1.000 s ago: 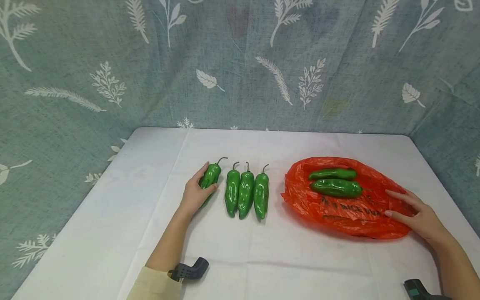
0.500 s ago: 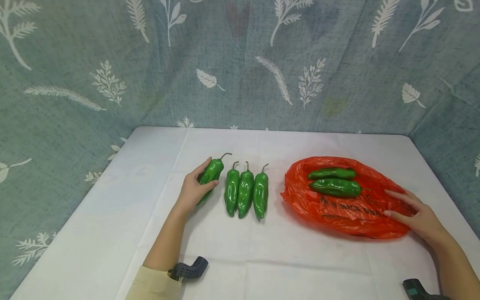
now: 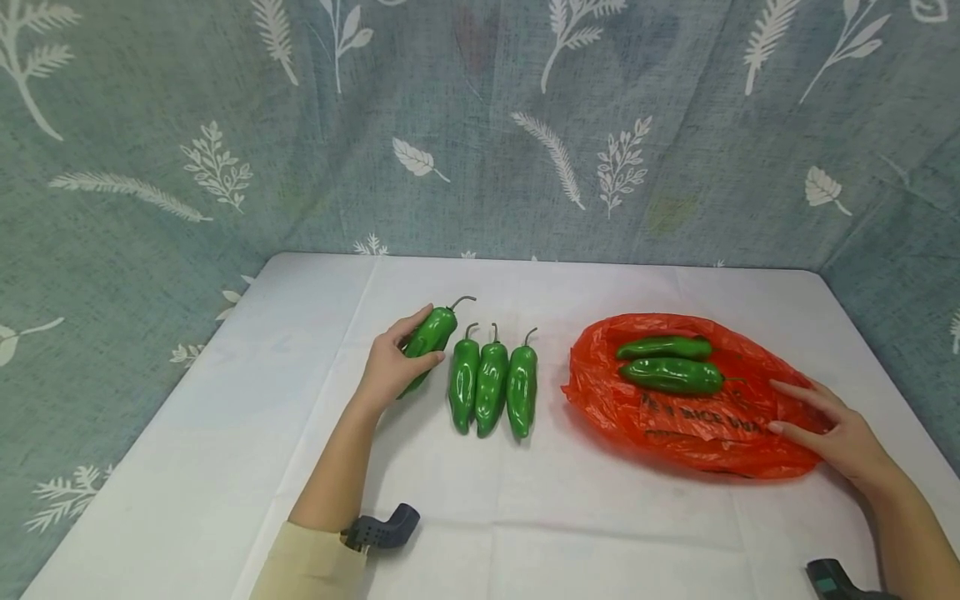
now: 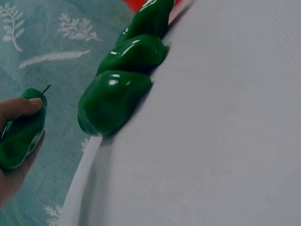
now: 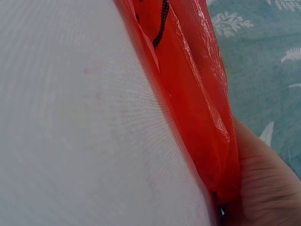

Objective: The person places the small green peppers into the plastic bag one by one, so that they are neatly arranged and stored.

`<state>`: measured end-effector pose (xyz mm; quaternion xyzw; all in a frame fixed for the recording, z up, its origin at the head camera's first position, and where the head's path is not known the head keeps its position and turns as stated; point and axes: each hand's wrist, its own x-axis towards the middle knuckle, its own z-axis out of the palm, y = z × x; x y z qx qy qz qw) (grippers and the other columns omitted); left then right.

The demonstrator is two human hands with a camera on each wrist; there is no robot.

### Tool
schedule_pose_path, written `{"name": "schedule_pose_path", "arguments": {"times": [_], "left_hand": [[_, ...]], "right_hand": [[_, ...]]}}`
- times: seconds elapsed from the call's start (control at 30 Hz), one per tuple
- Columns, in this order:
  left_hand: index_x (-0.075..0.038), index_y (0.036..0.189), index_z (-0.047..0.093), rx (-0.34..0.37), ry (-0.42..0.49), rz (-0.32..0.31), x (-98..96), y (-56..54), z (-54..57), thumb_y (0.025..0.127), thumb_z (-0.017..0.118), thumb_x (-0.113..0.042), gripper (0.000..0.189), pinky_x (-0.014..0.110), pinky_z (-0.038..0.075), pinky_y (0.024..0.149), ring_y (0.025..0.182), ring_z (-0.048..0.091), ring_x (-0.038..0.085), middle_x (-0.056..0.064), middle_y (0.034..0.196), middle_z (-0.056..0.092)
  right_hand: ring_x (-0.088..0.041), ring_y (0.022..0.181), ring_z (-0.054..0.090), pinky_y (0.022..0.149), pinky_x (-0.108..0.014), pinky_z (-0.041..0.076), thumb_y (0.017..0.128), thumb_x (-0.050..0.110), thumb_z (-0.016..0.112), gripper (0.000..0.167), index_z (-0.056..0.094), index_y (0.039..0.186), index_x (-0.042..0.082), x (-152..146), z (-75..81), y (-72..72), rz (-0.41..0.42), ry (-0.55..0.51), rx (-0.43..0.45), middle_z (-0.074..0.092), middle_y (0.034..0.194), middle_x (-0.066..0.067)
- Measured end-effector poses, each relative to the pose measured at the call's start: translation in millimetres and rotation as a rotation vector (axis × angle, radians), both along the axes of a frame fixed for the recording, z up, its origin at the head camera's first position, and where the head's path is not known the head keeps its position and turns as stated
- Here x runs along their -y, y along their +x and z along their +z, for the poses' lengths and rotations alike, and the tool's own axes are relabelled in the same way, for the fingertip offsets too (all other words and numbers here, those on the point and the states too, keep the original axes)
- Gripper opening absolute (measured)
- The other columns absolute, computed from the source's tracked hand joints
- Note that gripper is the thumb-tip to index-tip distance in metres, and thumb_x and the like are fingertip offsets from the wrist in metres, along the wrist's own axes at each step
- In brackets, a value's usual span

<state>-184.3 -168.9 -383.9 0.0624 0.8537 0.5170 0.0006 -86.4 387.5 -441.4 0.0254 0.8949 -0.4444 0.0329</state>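
My left hand grips a glossy green chili pepper, thumb on one side and fingers on the other. Its curved stem points up and right. In the left wrist view the same pepper lies between thumb and fingers, raised off the white table. Just right of the hand, three more green peppers lie side by side, stems away from me. My right hand rests on the right end of a flattened red plastic bag, fingers spread and nearly straight. Two green peppers lie on the bag.
A white cloth with fold creases covers the table. Grey-green fabric with white leaf prints hangs behind it and along both sides. A dark camera mount sits on my left wrist.
My left hand has lifted the gripped pepper and moved it slightly up and right, closer to the row of three. The right hand, bag and other peppers have stayed put.
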Motion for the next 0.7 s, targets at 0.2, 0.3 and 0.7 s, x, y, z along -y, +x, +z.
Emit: {"name": "schedule_pose_path", "arguments": {"times": [0.2, 0.3, 0.7], "left_hand": [[-0.023, 0.144, 0.043, -0.043, 0.016, -0.030, -8.7, -4.7, 10.2, 0.080, 0.072, -0.012, 0.071, 0.048, 0.044, 0.096, 0.125, 0.045, 0.030, 0.009, 0.142, 0.045], [-0.022, 0.144, 0.043, -0.072, 0.009, -0.054, -12.8, -6.3, 13.8, 0.081, 0.073, -0.012, 0.070, 0.047, 0.045, 0.094, 0.122, 0.047, 0.029, 0.008, 0.138, 0.047], [-0.022, 0.141, 0.047, -0.054, -0.051, -0.131, -31.3, -10.8, 26.0, 0.079, 0.075, -0.012, 0.068, 0.045, 0.047, 0.095, 0.121, 0.051, 0.029, 0.007, 0.142, 0.047]], "right_hand": [[-0.052, 0.138, -0.006, 0.095, -0.078, 0.013, 0.090, 0.026, 0.064, 0.067, 0.032, 0.148, 0.016, -0.2, 0.7, -0.3, 0.000, -0.005, -0.004, -0.002, 0.155, -0.027], [-0.053, 0.137, -0.005, 0.093, -0.078, 0.016, 0.090, 0.027, 0.064, 0.067, 0.032, 0.148, 0.016, -0.4, 0.9, 0.0, 0.002, 0.009, -0.004, -0.001, 0.154, -0.028], [-0.054, 0.137, -0.005, 0.091, -0.078, 0.018, 0.089, 0.029, 0.064, 0.069, 0.031, 0.148, 0.016, -0.1, 0.4, 0.2, 0.002, 0.029, 0.003, -0.001, 0.154, -0.029]]}}
